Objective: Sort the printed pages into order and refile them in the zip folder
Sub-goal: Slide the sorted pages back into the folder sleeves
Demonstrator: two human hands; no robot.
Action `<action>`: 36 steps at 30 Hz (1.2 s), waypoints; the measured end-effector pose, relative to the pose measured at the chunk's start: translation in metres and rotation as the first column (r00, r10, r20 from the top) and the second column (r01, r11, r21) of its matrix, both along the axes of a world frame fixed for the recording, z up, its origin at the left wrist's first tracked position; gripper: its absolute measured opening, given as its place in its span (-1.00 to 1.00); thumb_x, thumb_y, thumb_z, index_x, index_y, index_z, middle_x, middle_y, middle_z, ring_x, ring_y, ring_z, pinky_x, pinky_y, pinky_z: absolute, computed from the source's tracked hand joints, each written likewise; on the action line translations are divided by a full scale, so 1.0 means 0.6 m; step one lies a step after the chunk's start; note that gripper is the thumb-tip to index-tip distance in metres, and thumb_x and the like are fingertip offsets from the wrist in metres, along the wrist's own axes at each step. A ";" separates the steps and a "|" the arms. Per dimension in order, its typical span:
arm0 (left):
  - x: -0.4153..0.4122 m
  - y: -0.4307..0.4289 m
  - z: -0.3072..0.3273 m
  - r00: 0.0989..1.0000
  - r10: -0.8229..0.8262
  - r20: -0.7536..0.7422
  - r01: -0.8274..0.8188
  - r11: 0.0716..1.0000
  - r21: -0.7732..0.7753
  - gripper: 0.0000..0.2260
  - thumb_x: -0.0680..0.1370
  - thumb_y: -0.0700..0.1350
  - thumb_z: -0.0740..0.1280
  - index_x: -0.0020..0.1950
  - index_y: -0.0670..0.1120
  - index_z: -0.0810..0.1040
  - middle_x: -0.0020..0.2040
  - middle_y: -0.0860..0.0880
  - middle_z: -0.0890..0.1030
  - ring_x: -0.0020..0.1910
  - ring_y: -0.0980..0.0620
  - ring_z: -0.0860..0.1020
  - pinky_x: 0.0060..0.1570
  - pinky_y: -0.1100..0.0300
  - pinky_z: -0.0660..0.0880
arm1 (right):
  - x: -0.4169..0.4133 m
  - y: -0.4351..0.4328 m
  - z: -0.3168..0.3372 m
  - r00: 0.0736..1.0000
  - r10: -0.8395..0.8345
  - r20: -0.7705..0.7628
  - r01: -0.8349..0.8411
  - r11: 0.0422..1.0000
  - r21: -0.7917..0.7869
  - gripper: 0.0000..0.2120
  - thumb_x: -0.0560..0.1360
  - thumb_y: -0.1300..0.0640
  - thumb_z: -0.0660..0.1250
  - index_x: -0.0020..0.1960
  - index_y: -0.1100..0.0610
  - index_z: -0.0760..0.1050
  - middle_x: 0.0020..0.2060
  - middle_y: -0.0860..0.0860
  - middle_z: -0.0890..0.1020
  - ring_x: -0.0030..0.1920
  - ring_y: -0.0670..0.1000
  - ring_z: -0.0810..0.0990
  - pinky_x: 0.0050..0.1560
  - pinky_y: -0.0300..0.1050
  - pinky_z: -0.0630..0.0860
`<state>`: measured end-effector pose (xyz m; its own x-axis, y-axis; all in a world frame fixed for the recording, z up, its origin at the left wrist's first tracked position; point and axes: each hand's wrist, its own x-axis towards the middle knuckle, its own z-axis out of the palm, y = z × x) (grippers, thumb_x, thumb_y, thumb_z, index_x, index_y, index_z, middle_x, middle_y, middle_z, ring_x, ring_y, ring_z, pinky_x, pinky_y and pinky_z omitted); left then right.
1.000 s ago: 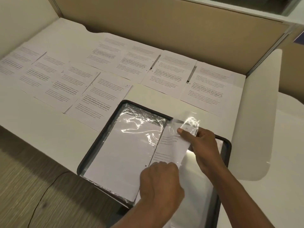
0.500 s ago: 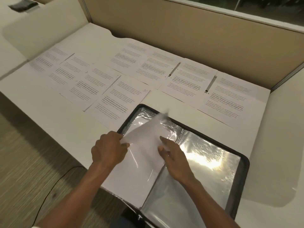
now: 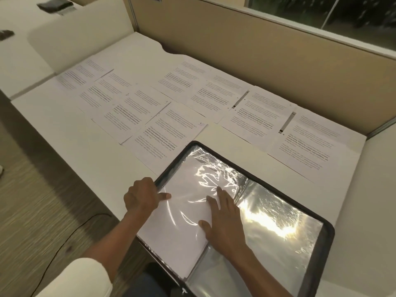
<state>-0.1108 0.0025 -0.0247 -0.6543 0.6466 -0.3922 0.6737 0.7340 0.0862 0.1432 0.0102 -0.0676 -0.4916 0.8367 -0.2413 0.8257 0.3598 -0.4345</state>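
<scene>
A black zip folder point(image 3: 327, 230) lies open at the desk's near edge, its clear plastic sleeves shining. The left sleeve point(image 3: 182, 213) holds a white sheet, blank side up. My right hand point(image 3: 225, 217) presses flat on that sleeve near the folder's spine, fingers spread. My left hand point(image 3: 142, 196) rests at the sleeve's left edge with its fingers curled and the thumb on the plastic. The right sleeve point(image 3: 278, 234) looks empty. Several printed pages point(image 3: 162, 133) lie face up in rows on the desk behind the folder.
A beige partition wall point(image 3: 246, 46) closes the desk at the back and a white side panel point(image 3: 364, 200) at the right. A dark cable point(image 3: 64, 243) runs over the floor at the left. Dark objects point(image 3: 55, 5) sit on the neighbouring desk far left.
The sheet that both hands held above the folder's right side has been turned over to the left and now lies flat. My right hand went from pinching it to pressing it down.
</scene>
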 end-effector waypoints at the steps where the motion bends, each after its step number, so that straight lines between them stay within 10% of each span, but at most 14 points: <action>1: -0.004 0.000 -0.001 1.000 0.001 0.008 -0.001 1.000 0.006 -0.43 0.31 0.43 0.55 -0.12 -0.06 0.58 -0.19 0.01 0.63 -0.21 -0.04 0.63 -0.24 0.15 0.52 | -0.001 -0.001 -0.002 1.000 -0.001 0.009 0.001 1.000 0.014 -0.30 0.61 -0.27 0.24 0.65 -0.05 0.15 0.70 0.05 -0.10 0.69 0.12 -0.12 0.64 0.15 0.04; 7: -0.018 -0.010 -0.007 0.990 -0.139 -0.001 0.139 0.988 0.071 -0.70 0.58 0.19 0.47 0.06 -0.03 0.64 0.02 -0.02 0.68 -0.04 -0.04 0.66 -0.17 0.17 0.45 | -0.024 -0.005 -0.006 0.995 -0.073 0.068 0.065 0.992 0.112 -0.34 0.59 -0.39 0.16 0.56 -0.06 0.28 0.66 0.06 0.11 0.64 0.14 0.08 0.57 0.15 0.17; 12: -0.054 -0.020 -0.008 0.895 -0.432 -0.106 0.438 0.898 0.038 -0.76 0.67 0.14 0.32 0.11 0.00 0.64 0.03 0.04 0.66 -0.03 0.03 0.65 -0.21 0.19 0.36 | -0.063 0.004 -0.009 0.952 -0.293 -0.090 0.304 0.939 0.159 -0.62 0.46 -0.12 0.51 0.20 0.01 0.58 0.42 0.08 0.45 0.44 0.18 0.37 0.35 0.21 0.45; 21: -0.195 -0.040 -0.003 0.818 -0.530 0.221 0.494 0.846 0.202 -0.72 0.63 0.21 0.36 -0.04 0.00 0.59 -0.15 0.09 0.64 -0.19 0.09 0.59 -0.20 0.18 0.53 | -0.193 0.002 0.017 0.768 -0.597 -0.231 0.613 0.790 -0.005 -0.86 0.46 0.07 0.55 -0.04 -0.08 0.64 0.10 -0.02 0.55 0.26 0.09 0.48 0.08 -0.04 0.48; 36: -0.399 0.152 0.065 0.801 -0.577 0.159 0.495 0.788 0.366 -0.73 0.56 0.21 0.47 -0.08 0.02 0.63 -0.12 0.06 0.68 -0.11 0.01 0.64 -0.03 0.04 0.63 | -0.408 0.131 0.080 0.878 -0.410 -0.248 0.399 0.912 -0.095 -0.88 0.54 -0.05 0.51 0.03 -0.11 0.61 -0.01 -0.19 0.61 0.00 -0.18 0.58 0.05 -0.17 0.55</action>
